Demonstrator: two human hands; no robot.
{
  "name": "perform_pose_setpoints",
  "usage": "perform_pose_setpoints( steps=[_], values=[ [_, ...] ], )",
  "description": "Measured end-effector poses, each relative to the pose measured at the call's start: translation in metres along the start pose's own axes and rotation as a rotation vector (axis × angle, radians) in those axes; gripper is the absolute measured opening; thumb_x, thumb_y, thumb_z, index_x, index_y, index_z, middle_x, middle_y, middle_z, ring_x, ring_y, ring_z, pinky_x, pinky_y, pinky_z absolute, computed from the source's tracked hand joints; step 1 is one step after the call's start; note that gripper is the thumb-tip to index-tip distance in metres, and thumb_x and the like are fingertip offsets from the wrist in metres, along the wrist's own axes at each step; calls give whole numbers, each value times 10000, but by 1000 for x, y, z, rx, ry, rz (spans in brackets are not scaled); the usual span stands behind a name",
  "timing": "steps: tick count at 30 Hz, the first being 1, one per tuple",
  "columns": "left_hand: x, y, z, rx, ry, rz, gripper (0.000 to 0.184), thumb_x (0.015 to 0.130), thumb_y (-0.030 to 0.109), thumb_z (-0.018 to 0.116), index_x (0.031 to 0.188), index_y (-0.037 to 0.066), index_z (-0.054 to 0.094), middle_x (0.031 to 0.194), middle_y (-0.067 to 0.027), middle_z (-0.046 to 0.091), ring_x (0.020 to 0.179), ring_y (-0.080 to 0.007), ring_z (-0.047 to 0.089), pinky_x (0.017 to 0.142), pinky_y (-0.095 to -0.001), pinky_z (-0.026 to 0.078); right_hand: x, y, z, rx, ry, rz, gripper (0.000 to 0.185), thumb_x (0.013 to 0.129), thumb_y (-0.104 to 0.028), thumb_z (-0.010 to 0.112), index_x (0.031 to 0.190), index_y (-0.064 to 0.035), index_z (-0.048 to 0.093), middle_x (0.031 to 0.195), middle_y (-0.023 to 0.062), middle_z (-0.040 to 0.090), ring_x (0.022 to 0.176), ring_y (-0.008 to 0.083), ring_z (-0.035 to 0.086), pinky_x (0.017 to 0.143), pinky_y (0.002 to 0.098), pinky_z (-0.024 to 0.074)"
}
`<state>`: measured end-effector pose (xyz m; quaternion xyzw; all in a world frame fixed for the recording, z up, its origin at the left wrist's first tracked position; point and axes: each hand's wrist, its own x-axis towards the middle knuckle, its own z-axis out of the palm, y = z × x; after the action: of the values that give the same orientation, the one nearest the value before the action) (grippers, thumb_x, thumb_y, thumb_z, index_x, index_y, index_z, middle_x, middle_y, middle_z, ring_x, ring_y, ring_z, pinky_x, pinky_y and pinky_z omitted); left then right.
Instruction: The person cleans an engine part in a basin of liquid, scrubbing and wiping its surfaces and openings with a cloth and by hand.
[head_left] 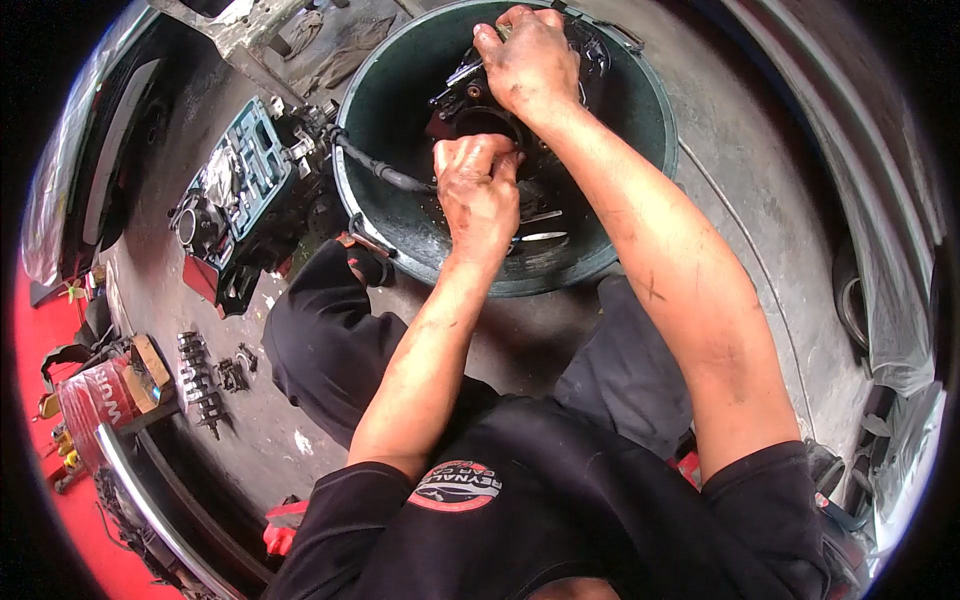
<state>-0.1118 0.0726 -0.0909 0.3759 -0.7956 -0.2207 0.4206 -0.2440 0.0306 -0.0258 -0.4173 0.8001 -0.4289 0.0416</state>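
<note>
The left hand (475, 190), fingers curled, is at a dark metal part (468, 100) inside the tub (655, 130); the right hand (535, 62) bends over it nearer the tub's far rim, either grip indeterminable. Work seems midway, remaining steps unclear; a crankshaft (199, 380) lies left of the tub.

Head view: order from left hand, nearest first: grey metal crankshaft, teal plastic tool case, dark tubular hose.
From left hand:
1. Dark tubular hose, just left.
2. Teal plastic tool case, farther left.
3. Grey metal crankshaft, lower left.
</note>
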Motion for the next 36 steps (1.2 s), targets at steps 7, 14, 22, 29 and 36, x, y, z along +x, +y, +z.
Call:
perform_pose_setpoints(
  steps=[7, 14, 22, 29, 36],
  values=[
    [-17, -1, -5, 25, -32, 151, 206, 765, -9, 699, 958, 65, 713, 963, -95, 641, 945, -300, 552, 875, -408, 441, 5, 13, 14, -99, -1, 27, 440, 909, -428, 626, 1175, -79, 659, 1257, 187, 585, 1110, 366, 623, 990, 473, 461],
    [-11, -7, -4, -13, -74, 197, 217, 734, -41, 678, 929, 52, 702, 979, -80, 653, 988, -298, 560, 913, -400, 441, 2, 15, 14, -99, 23, -8, 433, 909, -432, 631, 1164, -83, 662, 1249, 174, 588, 1103, 361, 626, 986, 482, 460],
    [-24, 7, -2, -71, -61, 105, 310, 723, -60, 651, 1014, 48, 668, 1073, -82, 671, 1052, -305, 553, 955, -397, 437, 4, 14, 15, -104, 5, 23, 438, 904, -437, 634, 1162, -84, 662, 1248, 173, 585, 1103, 364, 622, 986, 480, 456],
    [-24, 3, -7, 95, -92, 211, 433, 683, -91, 646, 1090, 53, 636, 1107, -99, 640, 1051, -311, 520, 975, -435, 385, 0, 0, 0, 24, -5, -3, 283, 930, -297, 601, 992, -21, 612, 1103, 216, 570, 1023, 408, 582, 902, 490, 457],
    [-21, -6, -12, 183, -95, 292, 459, 656, -58, 714, 1093, 68, 651, 1105, -85, 593, 1049, -312, 502, 947, -437, 381, 1, -3, 2, -13, -10, -5, 278, 932, -287, 602, 1009, -20, 606, 1126, 218, 559, 1029, 399, 582, 901, 488, 462]
  ],
)
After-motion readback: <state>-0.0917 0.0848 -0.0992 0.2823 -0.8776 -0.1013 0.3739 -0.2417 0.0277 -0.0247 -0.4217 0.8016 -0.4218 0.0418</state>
